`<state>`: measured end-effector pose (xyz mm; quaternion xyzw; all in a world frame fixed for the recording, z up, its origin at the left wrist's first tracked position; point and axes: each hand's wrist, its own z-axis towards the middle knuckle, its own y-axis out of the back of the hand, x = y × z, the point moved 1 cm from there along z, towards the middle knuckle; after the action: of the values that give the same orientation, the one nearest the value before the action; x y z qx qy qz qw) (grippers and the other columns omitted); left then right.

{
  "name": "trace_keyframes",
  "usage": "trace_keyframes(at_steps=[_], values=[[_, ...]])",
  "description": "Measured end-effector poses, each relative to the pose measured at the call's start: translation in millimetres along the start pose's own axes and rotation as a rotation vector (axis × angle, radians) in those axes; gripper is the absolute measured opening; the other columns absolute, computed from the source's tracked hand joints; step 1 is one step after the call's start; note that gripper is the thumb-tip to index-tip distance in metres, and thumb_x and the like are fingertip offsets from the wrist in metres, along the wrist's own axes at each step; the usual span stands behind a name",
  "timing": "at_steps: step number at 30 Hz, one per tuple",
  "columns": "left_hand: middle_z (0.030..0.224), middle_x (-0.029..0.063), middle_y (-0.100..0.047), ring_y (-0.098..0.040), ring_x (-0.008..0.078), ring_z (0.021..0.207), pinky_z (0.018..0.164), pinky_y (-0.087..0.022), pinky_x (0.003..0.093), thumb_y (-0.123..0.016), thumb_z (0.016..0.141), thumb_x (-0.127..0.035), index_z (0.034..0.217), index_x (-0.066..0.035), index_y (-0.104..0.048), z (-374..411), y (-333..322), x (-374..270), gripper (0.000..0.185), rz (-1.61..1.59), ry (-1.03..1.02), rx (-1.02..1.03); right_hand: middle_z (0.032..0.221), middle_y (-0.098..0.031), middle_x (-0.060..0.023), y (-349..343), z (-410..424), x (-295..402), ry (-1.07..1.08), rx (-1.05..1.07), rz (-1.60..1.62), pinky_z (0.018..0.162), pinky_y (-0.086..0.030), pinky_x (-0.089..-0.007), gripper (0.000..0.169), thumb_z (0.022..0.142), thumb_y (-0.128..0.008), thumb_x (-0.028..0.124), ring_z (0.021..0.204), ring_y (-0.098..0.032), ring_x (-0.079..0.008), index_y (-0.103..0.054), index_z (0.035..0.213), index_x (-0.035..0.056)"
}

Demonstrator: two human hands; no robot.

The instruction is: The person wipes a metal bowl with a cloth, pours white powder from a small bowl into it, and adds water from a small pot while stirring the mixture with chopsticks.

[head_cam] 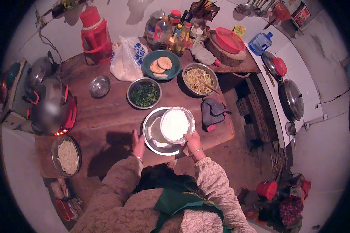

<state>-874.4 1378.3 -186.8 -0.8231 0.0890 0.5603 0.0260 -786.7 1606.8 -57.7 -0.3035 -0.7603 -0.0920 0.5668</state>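
Observation:
My right hand (193,143) grips the near right rim of a small bowl full of white powder (175,124), which looks like flour. This bowl is over the right part of a large stainless steel basin (151,142), with white residue showing on the basin's bottom. My left hand (138,144) is at the basin's left side, fingers pointing up and thumb by the rim; whether it touches cannot be seen. Just beyond the basin is a metal bowl of chopped greens (145,93). Right of the basin lies a dark grey cloth (212,113).
A steel bowl of shredded food (200,79) has chopsticks in it. Flatbreads (161,65) lie in a green basin (147,70). At left are an empty metal bowl (99,86), a lidded pot (48,112) over a lit red display, and a plate of pale strips (67,157). Bottles (178,35) stand behind.

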Motion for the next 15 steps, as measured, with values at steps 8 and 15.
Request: trace_keyframes(at_steps=[8, 15], values=[[0.129, 0.0100, -0.040, -0.036, 0.0214, 0.119, 0.101, -0.024, 0.0336, -0.028, 0.093, -0.039, 0.125, 0.001, -0.036, -58.6, -42.7, -149.5, 0.052, -0.718, 0.045, 0.543, 0.078, -0.058, -0.0095, -24.0, -7.2, -26.6, -0.118, -0.058, -0.015, 0.042, -0.044, -0.0258, 0.032, 0.076, -0.047, 0.003, 0.050, -0.054, -0.0147, -0.046, 0.107, -0.0036], [0.109, 0.0064, -0.053, -0.047, 0.0153, 0.105, 0.092, -0.036, 0.0290, -0.027, 0.094, -0.023, 0.107, -0.003, -0.051, -53.6, -46.3, -173.4, 0.034, -0.711, 0.125, 0.449, 0.076, -0.058, -0.0099, -24.6, -5.6, -27.1, -0.160, -0.008, -0.057, 0.042, -0.045, -0.0266, 0.028, 0.076, -0.048, 0.003, 0.051, -0.055, -0.0167, -0.047, 0.104, -0.0030]])
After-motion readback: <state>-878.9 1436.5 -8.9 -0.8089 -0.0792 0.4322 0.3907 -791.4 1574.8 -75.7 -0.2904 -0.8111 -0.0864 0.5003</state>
